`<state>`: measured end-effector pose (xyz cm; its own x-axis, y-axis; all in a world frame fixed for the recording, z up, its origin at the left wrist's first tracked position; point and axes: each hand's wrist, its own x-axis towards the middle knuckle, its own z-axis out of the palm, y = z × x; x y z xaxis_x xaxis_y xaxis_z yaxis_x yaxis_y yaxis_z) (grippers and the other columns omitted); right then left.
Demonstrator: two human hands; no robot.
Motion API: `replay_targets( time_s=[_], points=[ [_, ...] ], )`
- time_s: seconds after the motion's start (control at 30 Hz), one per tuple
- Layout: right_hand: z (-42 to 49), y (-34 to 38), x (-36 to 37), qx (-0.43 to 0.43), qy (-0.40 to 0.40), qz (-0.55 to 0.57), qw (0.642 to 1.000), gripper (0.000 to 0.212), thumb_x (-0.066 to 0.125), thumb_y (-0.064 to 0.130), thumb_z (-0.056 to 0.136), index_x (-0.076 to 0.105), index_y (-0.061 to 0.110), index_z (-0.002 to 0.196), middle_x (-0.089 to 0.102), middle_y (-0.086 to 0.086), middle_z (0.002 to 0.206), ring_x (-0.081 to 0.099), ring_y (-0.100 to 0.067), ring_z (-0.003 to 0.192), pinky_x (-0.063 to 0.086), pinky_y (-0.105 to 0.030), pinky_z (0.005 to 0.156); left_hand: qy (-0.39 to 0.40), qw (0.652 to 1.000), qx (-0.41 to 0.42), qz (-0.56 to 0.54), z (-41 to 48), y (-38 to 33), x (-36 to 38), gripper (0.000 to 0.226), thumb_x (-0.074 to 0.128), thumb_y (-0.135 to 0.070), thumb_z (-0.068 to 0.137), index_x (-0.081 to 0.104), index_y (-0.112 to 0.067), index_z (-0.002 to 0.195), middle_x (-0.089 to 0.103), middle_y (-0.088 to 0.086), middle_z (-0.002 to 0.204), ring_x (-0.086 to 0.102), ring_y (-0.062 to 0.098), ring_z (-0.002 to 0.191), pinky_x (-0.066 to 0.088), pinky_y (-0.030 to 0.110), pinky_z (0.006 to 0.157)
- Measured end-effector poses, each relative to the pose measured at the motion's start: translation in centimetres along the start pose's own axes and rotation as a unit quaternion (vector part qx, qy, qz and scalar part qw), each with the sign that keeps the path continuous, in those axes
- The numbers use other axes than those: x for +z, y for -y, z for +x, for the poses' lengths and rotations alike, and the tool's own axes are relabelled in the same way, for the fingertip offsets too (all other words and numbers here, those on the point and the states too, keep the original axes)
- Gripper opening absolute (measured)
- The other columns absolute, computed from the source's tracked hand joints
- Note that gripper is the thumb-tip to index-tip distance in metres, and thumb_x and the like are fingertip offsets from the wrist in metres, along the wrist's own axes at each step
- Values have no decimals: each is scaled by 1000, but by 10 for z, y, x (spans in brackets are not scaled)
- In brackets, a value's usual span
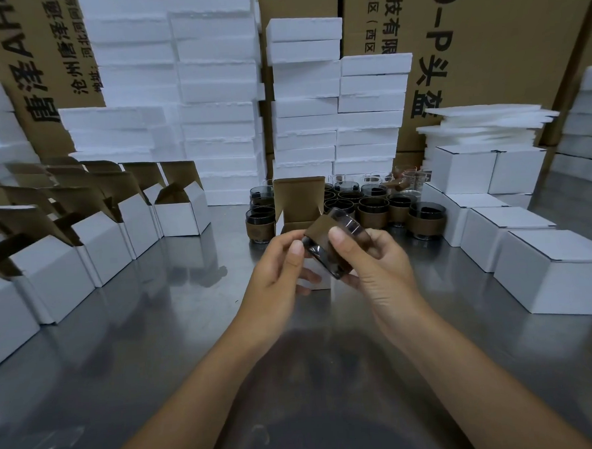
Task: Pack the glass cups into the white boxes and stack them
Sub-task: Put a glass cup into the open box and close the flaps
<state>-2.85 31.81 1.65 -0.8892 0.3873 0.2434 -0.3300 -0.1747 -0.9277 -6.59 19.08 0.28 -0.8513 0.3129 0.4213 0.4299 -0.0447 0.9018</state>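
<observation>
Both hands hold one dark glass cup with a brown sleeve (326,231), tilted on its side above the steel table. My right hand (368,265) grips it from the right with the thumb on its sleeve. My left hand (276,270) pinches its lower rim from the left. Right behind the cup stands an open white box (295,203) with its brown lid flap raised; its lower part is hidden by my hands. Several more sleeved glass cups (372,206) are grouped behind and beside that box.
Open white boxes (93,241) line the left side of the table (176,326). Closed white boxes (543,266) sit in a row on the right. White foam blocks (219,91) and large cardboard cartons (501,42) stand stacked along the back.
</observation>
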Motion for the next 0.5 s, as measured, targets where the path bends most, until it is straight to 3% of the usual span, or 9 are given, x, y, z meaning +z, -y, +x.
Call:
replay_targets(
  time_s=[0.07,0.2,0.37,0.5],
  points=[
    [0,-1,-1,-39,-7,-20,999,59,80,43,43,52,19,88,67,-3,92,69,-10,84,57,-28,75,-21,999,-1,36,1,2,-2,38,34,-45,92,52,-29,122,62,-8,97,64,11,81,54,22,73],
    [0,-4,-1,-124,6,-66,990,47,82,12,65,52,23,100,64,9,100,62,5,91,50,-14,75,-83,982,-6,171,7,12,-7,32,41,-30,98,48,-36,128,52,-7,95,56,9,81,43,8,65],
    [-4,-6,-1,-162,35,-145,975,55,82,15,68,50,32,109,61,13,112,57,-1,108,47,-37,98,-53,964,-44,257,7,18,-12,38,43,-31,97,40,-38,135,39,-3,109,51,6,85,37,8,66],
    [-7,-3,2,-187,42,-164,968,57,82,16,69,49,34,111,60,14,115,56,-3,112,45,-36,101,-63,943,24,327,4,17,-13,23,47,-34,95,50,-33,118,41,-6,105,52,6,84,39,11,64]
  ],
)
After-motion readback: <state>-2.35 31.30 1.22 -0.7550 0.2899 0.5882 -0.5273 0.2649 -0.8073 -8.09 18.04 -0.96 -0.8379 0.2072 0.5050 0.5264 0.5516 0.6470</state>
